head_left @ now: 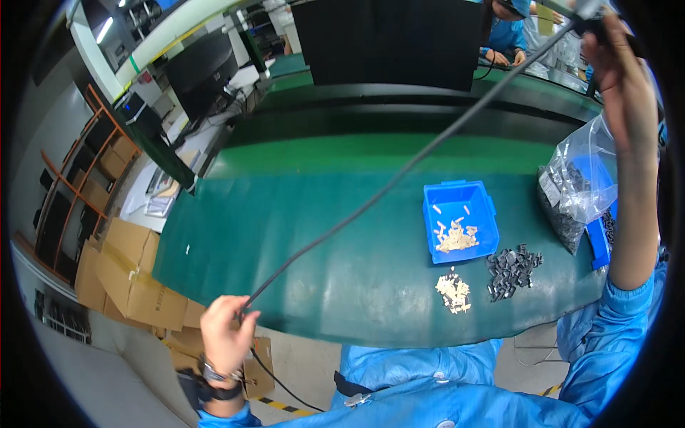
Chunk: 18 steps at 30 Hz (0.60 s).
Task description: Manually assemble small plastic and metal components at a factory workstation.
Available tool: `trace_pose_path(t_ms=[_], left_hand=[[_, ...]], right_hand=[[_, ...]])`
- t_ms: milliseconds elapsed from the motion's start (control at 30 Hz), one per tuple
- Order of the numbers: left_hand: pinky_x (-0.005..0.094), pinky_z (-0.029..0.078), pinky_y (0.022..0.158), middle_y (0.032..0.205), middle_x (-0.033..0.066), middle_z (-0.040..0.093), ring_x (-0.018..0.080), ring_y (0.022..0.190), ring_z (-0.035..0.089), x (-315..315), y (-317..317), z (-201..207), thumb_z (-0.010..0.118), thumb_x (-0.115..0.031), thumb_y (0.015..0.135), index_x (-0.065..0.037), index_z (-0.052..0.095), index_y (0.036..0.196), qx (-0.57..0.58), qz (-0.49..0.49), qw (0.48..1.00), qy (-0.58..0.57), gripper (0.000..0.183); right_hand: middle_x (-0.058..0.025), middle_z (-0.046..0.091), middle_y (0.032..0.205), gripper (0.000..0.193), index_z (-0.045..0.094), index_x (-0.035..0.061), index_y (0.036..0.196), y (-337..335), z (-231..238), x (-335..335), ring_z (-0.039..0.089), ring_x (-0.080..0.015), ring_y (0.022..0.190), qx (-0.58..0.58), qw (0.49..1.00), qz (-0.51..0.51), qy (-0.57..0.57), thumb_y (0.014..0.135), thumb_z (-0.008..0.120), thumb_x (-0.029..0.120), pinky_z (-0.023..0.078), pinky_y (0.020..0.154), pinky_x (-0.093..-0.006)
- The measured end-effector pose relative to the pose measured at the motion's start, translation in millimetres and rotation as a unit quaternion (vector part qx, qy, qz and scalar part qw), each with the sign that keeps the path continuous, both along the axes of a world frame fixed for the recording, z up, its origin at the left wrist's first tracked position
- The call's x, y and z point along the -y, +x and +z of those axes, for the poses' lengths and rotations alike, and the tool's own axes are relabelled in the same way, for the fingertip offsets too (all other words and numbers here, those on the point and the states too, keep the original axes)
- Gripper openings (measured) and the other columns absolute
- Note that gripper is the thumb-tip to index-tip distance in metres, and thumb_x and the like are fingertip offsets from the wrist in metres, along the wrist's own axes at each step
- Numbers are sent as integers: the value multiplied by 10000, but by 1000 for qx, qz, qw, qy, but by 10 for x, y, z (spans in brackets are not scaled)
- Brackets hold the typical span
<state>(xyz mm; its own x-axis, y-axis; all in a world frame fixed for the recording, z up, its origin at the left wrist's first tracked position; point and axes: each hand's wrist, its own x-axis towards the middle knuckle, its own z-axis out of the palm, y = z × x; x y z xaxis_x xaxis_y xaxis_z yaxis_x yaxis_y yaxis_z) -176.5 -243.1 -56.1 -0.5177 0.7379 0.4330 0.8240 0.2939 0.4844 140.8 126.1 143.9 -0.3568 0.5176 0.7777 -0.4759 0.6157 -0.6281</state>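
A dark grey cable (392,182) runs taut on a slant above the green table mat, from lower left to upper right. My left hand (225,332), at the table's near left edge, pinches its lower end between thumb and fingers. High at the upper right, my raised right hand (621,85) is closed round the other end, beside a black piece partly cut off by the picture's rim. Below the cable sits a blue bin (464,221) with small cream-coloured pieces. In front of it lie a pile of cream pieces (454,291) and a pile of small black parts (512,272).
A clear plastic bag (571,189) of dark parts stands at the right, beside another blue bin (599,242). A black panel (385,46) rises at the back. Cardboard boxes (135,274) stack at the left. Another person's hands (505,57) work beyond the panel.
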Motion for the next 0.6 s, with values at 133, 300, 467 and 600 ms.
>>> trace_pose_path(t_ms=[133, 300, 467, 600], left_hand=[[339, 465, 632, 902, 136, 562, 264, 728, 543, -210, 444, -74, 780, 21, 591, 0, 565, 1056, -117, 38, 992, -8, 512], [280, 448, 510, 784, 74, 614, 201, 633, 581, -451, 962, -52, 832, -95, 653, -22, 621, 939, 96, -237, 961, 107, 363], [444, 304, 1061, 1458, 179, 294, 344, 1344, 306, -942, 1368, -14, 816, -279, 704, -72, 282, 1430, 449, -478, 738, 156, 925], [526, 265, 1093, 1539, 153, 138, 385, 1398, 178, -1132, 1166, 213, 757, -584, 623, -65, 140, 1478, 538, -441, 554, 457, 1175]], right_hand=[[-108, 626, 932, 368, 465, 11, 1153, -428, 29, 481, 664, -197, 708, 156, 971, -181, -2, 882, 654, 171, 580, 648, -288], [-55, 609, 917, 238, 542, 44, 1063, -725, 265, 768, 634, -133, 853, 157, 987, 24, -7, 895, 643, 181, 561, 715, -268], [-110, 600, 1032, 170, 597, -7, 1036, -1117, 522, 904, 618, -160, 871, 87, 990, 78, 81, 948, 524, 119, 515, 805, -270], [-92, 603, 1043, 201, 581, 19, 1062, -1158, 555, 964, 602, -152, 817, -2, 990, 123, 61, 908, 561, 146, 493, 740, -272]])
